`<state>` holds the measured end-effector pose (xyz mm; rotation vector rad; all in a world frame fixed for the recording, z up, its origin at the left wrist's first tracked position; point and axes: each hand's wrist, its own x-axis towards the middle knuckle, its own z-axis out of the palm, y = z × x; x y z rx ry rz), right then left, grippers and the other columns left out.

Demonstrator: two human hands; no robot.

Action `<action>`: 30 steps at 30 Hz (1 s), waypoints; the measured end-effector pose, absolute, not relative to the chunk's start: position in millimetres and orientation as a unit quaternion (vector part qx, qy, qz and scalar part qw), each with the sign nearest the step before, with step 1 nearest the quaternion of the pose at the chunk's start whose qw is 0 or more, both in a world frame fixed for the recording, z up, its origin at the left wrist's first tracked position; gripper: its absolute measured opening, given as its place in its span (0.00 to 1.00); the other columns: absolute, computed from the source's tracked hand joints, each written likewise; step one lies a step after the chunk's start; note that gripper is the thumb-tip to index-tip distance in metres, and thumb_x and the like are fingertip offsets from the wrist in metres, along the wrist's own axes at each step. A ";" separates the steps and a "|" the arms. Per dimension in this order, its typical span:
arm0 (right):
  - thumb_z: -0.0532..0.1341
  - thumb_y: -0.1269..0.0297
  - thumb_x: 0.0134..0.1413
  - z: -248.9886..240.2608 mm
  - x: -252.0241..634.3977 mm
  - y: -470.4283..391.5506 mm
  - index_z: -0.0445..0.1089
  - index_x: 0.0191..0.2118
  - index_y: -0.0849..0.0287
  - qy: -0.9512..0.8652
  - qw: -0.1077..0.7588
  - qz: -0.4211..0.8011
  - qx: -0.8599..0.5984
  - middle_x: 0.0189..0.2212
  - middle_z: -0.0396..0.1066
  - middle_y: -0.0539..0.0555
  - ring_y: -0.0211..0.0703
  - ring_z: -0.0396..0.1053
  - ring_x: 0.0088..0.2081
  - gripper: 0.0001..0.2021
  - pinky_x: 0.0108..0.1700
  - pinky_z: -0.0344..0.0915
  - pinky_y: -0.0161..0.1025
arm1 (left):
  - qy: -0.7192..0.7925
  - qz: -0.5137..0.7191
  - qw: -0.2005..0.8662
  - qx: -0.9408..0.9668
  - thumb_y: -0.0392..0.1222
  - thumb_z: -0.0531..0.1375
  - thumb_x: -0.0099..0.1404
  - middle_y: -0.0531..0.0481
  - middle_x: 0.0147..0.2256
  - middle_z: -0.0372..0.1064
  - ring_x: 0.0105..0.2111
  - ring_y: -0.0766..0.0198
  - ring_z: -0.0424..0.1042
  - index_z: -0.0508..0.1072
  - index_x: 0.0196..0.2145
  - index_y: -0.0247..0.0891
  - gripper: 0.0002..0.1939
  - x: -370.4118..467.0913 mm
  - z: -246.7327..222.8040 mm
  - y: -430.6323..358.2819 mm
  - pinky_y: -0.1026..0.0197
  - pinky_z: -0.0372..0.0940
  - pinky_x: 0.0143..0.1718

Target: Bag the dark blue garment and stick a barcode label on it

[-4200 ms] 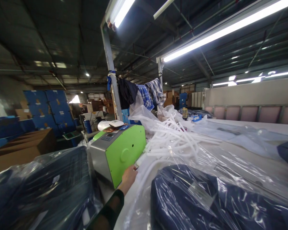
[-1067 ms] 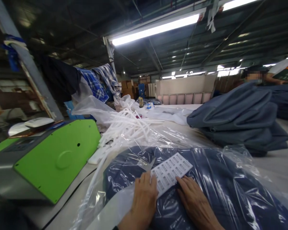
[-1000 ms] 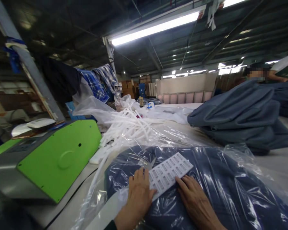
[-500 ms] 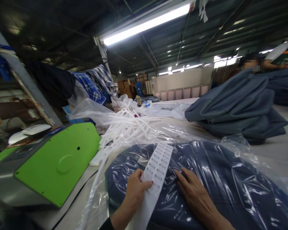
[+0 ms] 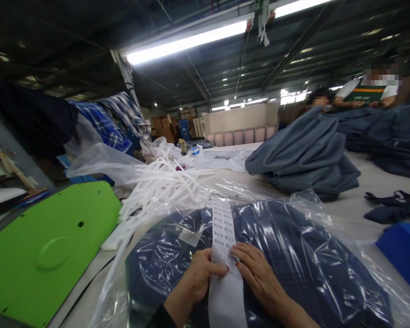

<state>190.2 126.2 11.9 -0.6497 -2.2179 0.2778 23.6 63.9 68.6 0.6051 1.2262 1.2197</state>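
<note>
Both hands pinch 1 barcode label strip standing upright over the bagged navy garment: left hand grips its left edge, right hand its right edge. The green machine sits close on the left, while bare tabletop lies open to the right.

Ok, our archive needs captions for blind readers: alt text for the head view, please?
Both hands, left hand and right hand, hold a white barcode sticker strip over a navy garment in a clear plastic bag. A green machine sits left.
</note>
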 end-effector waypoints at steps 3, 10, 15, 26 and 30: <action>0.50 0.54 0.64 8.3 192.1 129.0 0.72 0.48 0.50 -0.855 0.403 0.174 -0.278 0.49 0.72 0.54 0.48 0.69 0.52 0.17 0.54 0.68 0.55 | 0.541 0.532 0.606 0.240 0.31 0.67 0.28 0.42 0.25 0.74 0.25 0.58 0.71 0.77 0.27 0.27 0.20 19.5 66.3 62.5 0.57 0.64 0.33; 0.57 0.57 0.58 -2.4 188.3 129.2 0.72 0.48 0.53 -0.849 0.421 0.155 -0.280 0.49 0.71 0.58 0.51 0.68 0.51 0.15 0.53 0.68 0.55 | 0.546 0.533 0.611 0.212 0.32 0.63 0.31 0.45 0.24 0.73 0.23 0.61 0.68 0.76 0.29 0.28 0.21 33.3 54.5 69.6 0.59 0.61 0.30; 0.56 0.55 0.59 0.5 188.5 128.6 0.71 0.48 0.53 -0.846 0.425 0.148 -0.285 0.48 0.72 0.57 0.51 0.69 0.50 0.15 0.52 0.69 0.54 | 0.525 0.551 0.620 0.189 0.36 0.66 0.31 0.44 0.28 0.75 0.26 0.61 0.70 0.77 0.33 0.28 0.24 36.5 58.0 66.3 0.59 0.63 0.34; 0.57 0.54 0.59 -3.8 190.3 132.9 0.74 0.45 0.51 -0.822 0.451 0.193 -0.287 0.45 0.74 0.57 0.49 0.71 0.48 0.14 0.51 0.70 0.49 | 0.501 0.560 0.629 0.200 0.36 0.69 0.29 0.46 0.24 0.73 0.23 0.66 0.66 0.78 0.29 0.29 0.23 44.3 58.0 65.2 0.64 0.58 0.29; 0.57 0.53 0.58 -6.3 190.6 134.4 0.74 0.44 0.51 -0.805 0.459 0.231 -0.297 0.44 0.74 0.56 0.48 0.71 0.48 0.14 0.51 0.70 0.49 | 0.503 0.567 0.617 0.209 0.36 0.69 0.29 0.47 0.24 0.73 0.24 0.65 0.67 0.76 0.26 0.31 0.19 49.1 57.9 66.6 0.63 0.59 0.31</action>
